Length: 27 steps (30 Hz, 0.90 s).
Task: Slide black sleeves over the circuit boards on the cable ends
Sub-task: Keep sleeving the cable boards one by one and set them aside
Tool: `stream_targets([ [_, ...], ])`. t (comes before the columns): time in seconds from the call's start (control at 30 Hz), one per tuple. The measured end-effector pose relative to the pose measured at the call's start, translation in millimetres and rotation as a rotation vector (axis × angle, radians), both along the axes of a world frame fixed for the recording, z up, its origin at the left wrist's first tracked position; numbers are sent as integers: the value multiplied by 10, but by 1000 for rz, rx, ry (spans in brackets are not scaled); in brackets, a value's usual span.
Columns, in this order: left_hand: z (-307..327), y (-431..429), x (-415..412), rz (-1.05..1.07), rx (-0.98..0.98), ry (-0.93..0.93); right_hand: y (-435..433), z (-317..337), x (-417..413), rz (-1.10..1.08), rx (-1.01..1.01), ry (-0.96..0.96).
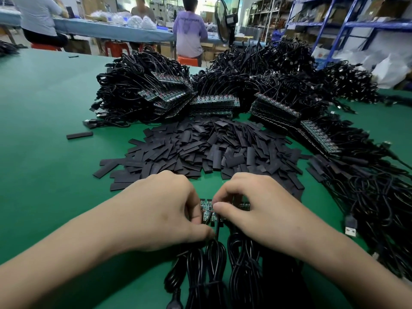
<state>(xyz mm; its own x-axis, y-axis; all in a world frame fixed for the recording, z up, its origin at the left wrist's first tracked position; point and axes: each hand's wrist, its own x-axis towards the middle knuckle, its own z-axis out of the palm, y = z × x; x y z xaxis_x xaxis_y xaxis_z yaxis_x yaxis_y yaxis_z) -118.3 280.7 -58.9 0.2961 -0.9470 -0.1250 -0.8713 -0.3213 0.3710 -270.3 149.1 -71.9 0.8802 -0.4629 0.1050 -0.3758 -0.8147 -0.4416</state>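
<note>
A row of small green circuit boards (206, 209) lies on the green table between my hands, each joined to a coiled black cable (215, 262) that runs toward me. My left hand (160, 210) has its fingers curled on the boards at the left, thumb by the cables. My right hand (256, 206) pinches a board with thumb and forefinger; its fingers hide the boards on the right. Just beyond my hands spreads a large heap of flat black sleeves (205, 150).
Big piles of black cables with stacked circuit boards (214, 103) stand behind the sleeves and down the right side (367, 186). One loose sleeve (79, 135) lies at the left. A USB plug (351, 227) lies at the right. People sit at a far table; a fan (224, 21) stands there.
</note>
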Motion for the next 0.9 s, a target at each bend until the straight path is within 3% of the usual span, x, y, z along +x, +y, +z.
stream_targets([
  [0.2, -70, -49, 90, 29, -1, 338, 3, -26, -15, 6, 5, -30],
  [0.37, -18, -77, 194, 61, 15, 747, -3, -25, -33, 16, -10, -28],
  [0.47, -29, -60, 227, 82, 29, 864, -10, -41, -36, 35, 6, -17],
  [0.7, 107, -1, 460, 16, 206, 722, -48, -82, -27, 79, 37, -7],
  [0.9, 154, 40, 553, -102, 187, 681, -36, -83, -19, 148, 38, 21],
])
